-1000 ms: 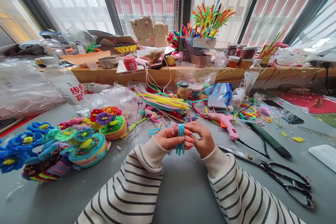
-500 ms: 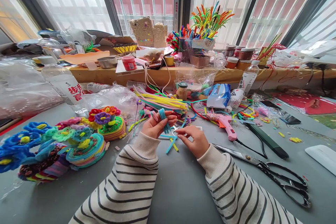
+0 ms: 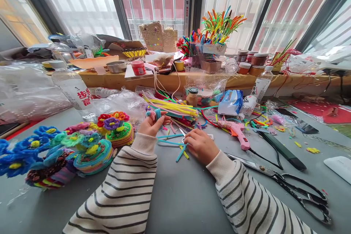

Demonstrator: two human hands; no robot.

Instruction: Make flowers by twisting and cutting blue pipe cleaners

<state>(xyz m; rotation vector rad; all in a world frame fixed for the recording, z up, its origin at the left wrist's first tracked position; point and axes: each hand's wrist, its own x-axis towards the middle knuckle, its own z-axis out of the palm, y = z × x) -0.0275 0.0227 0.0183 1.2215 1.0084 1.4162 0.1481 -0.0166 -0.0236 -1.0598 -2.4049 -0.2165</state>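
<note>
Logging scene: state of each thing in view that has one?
Left hand: holding blue pipe-cleaner loops
Right hand: at small metal tool, grip unclear
Large scissors: lying flat, blades seemingly shut
Pink glue gun: lying down
Glass jar: upright, lidded
Far-left bottle: capped
Phone: lying flat

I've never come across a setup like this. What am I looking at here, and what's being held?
No machine here: a person's two bare hands, all filmed from one head-worn camera looking forward and down. The left hand holds a looped bundle of fuzzy light-blue strips. The right hand is at small silver scissors; its grip is hard to tell. On the grey table lie colourful fuzzy flowers to the left, and a pink glue gun and large black-handled metal scissors to the right.
</note>
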